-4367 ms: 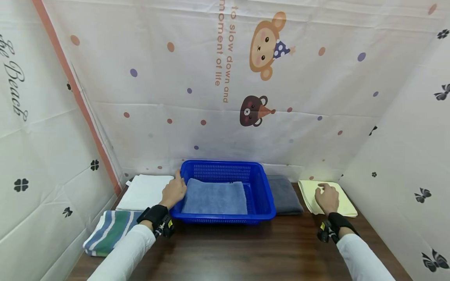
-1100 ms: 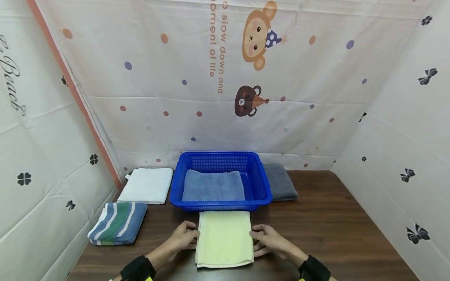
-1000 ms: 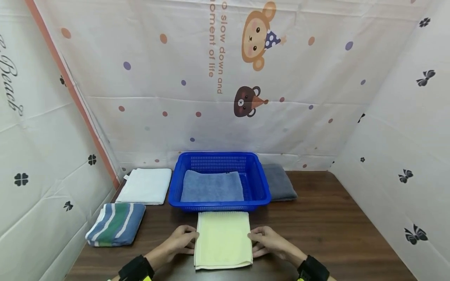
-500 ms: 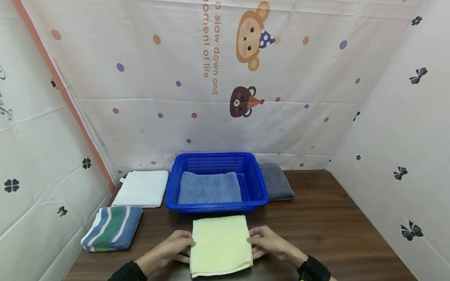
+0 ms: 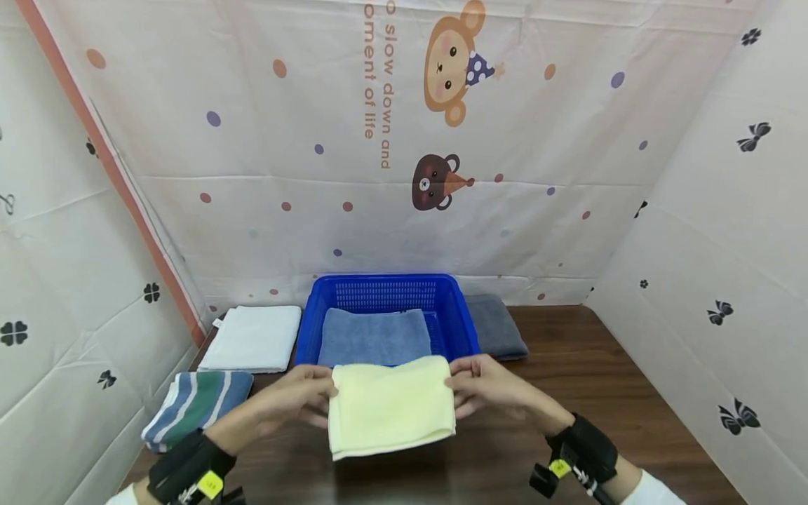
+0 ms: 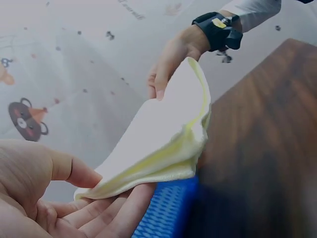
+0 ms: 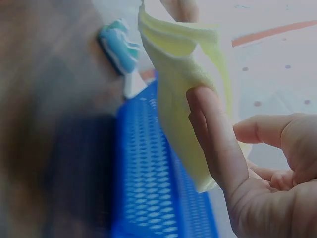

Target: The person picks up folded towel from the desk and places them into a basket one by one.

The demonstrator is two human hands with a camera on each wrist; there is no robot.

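A folded pale yellow towel [image 5: 393, 407] hangs in the air in front of the blue plastic basket [image 5: 386, 282], overlapping its near rim in the head view. My left hand [image 5: 293, 398] pinches the towel's left edge, thumb on top and fingers beneath, as the left wrist view shows. At the opposite edge my right hand [image 5: 489, 384] pinches it the same way. The towel's layers part slightly along the edge facing me in the right wrist view. Inside the basket lies a folded blue-grey towel [image 5: 375, 335].
Left of the basket lies a folded white towel [image 5: 255, 338], with a striped blue, green and white towel [image 5: 198, 407] nearer me. A dark grey towel [image 5: 495, 326] sits against the basket's right side. Printed curtains [image 5: 303, 140] enclose the brown table [image 5: 581, 372].
The yellow towel came from the right side to the front of the basket. Over the last second both hands took its side edges and raised it off the table toward the basket.
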